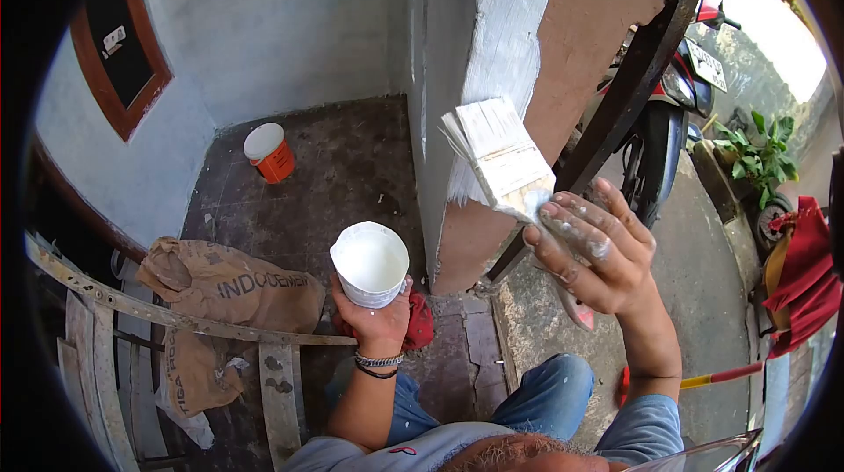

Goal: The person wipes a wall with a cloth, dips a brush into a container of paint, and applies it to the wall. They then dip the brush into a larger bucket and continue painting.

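My right hand grips a wide paintbrush by its handle, the fingers smeared with white paint. The brush's white-coated bristles point up and left, in front of the wall's end pillar. Fresh white paint covers the upper part of that pillar, and bare pinkish-brown surface shows beside and below it. In my left hand rests a small white tub, held from below and tipped slightly, with white paint inside. The tub is lower and left of the brush, apart from it.
An orange bucket with a white top stands on the dark floor. Brown cement sacks and a worn wooden frame lie at left. A dark metal post slants beside the pillar, with a motorcycle behind it. Red cloth hangs right.
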`<state>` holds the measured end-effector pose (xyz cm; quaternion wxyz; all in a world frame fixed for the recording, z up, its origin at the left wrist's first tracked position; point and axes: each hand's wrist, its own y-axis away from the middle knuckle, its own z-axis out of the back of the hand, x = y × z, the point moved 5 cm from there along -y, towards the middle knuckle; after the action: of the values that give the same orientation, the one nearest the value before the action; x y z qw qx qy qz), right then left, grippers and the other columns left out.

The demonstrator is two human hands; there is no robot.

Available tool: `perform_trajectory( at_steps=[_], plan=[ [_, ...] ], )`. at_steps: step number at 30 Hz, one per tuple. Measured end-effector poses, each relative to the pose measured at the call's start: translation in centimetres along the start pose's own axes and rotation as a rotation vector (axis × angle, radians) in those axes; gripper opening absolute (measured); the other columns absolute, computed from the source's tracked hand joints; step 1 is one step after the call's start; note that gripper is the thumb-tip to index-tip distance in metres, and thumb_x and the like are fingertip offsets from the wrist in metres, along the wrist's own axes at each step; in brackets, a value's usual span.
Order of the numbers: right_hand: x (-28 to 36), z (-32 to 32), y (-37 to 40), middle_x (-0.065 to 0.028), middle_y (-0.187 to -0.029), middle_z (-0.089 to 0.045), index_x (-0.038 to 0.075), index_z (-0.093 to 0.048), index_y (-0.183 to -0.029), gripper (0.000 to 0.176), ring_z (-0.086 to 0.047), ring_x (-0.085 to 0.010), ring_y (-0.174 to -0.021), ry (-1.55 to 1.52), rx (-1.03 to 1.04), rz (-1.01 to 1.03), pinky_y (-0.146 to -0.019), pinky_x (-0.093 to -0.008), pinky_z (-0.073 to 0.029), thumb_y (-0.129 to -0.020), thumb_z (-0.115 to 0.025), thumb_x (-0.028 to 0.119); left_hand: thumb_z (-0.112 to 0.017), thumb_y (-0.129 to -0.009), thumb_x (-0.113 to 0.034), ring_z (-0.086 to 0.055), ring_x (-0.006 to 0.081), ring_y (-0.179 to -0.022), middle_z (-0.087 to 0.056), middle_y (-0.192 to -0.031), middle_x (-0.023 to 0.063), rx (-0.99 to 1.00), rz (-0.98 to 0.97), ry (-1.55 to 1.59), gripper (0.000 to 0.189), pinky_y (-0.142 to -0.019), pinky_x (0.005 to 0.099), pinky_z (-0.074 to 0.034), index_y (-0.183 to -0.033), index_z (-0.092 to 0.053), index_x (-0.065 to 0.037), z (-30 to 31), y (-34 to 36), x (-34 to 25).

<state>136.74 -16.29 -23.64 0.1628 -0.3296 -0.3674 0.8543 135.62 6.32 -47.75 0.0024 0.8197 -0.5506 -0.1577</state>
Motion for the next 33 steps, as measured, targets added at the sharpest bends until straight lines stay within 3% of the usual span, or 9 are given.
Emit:
perform_trajectory(
  at_steps=[3, 6, 14, 22, 28, 33],
  plan=[
    [-1.0, 3.1, -2.2, -0.0060, -0.102, -0.071, 0.021, -0.073, -0.104, 0.031, -0.069, -0.0227, -0.099, 0.007, -0.030, -0.094, -0.098, -0.0442, -0.051, -0.074, -0.078, 0.018, -0.043, -0.091, -0.058, -0.061, 0.0310, -0.102, -0.061, -0.120, 0.0088, 0.086, -0.005, 0.034, 0.057, -0.072, 0.0411, -0.054, -0.128, -0.054, -0.016, 0.4, -0.1, 0.0],
    [-3.2, 3.4, -3.5, -0.0062, -0.102, -0.070, 0.018, -0.072, -0.108, 0.035, -0.069, -0.0250, -0.098, 0.101, -0.199, -0.068, -0.094, -0.0445, -0.053, -0.074, -0.077, 0.019, -0.045, -0.091, -0.057, -0.061, 0.0340, -0.104, -0.061, -0.120, 0.0122, 0.108, -0.007, 0.043, 0.060, -0.073, 0.0400, -0.057, -0.130, -0.053, -0.012, 0.7, 0.1, -0.3],
    [1.7, -4.7, 6.9, -0.0072, -0.108, -0.068, 0.014, -0.071, -0.108, 0.029, -0.066, -0.0218, -0.105, -0.145, 0.152, -0.086, -0.097, -0.0408, -0.052, -0.079, -0.071, 0.017, -0.050, -0.089, -0.058, -0.058, 0.0358, -0.104, -0.059, -0.120, 0.0140, 0.201, -0.050, 0.061, 0.065, -0.074, 0.0404, -0.057, -0.132, -0.051, -0.009, 0.5, 0.7, -2.0],
    [7.9, -9.5, 16.7, -0.0063, -0.116, -0.065, 0.014, -0.064, -0.122, 0.041, -0.063, -0.0224, -0.110, -0.432, 0.470, -0.205, -0.099, -0.0401, -0.051, -0.082, -0.060, 0.019, -0.050, -0.089, -0.058, -0.057, 0.0361, -0.107, -0.058, -0.122, 0.0148, 0.224, -0.045, 0.048, 0.067, -0.076, 0.0409, -0.057, -0.134, -0.049, -0.009, 0.4, 0.8, -1.7],
    [-1.5, -4.0, 9.3, -0.0091, -0.102, -0.069, 0.009, -0.068, -0.112, 0.038, -0.070, -0.0234, -0.093, -0.311, 0.136, -0.220, -0.090, -0.0423, -0.056, -0.076, -0.074, 0.016, -0.050, -0.089, -0.058, -0.058, 0.0354, -0.107, -0.058, -0.123, 0.0147, 0.198, -0.032, 0.031, 0.068, -0.077, 0.0408, -0.057, -0.135, -0.048, -0.009, 0.3, 1.0, -0.8],
    [-4.9, 3.6, 3.4, -0.0111, -0.094, -0.070, 0.002, -0.070, -0.105, 0.035, -0.070, -0.0283, -0.092, -0.161, -0.196, -0.224, -0.083, -0.0392, -0.058, -0.071, -0.077, 0.005, -0.048, -0.088, -0.058, -0.058, 0.0350, -0.108, -0.058, -0.123, 0.0143, 0.184, -0.029, 0.018, 0.068, -0.077, 0.0401, -0.057, -0.135, -0.048, -0.009, 0.6, 1.0, -0.6]
  ],
)
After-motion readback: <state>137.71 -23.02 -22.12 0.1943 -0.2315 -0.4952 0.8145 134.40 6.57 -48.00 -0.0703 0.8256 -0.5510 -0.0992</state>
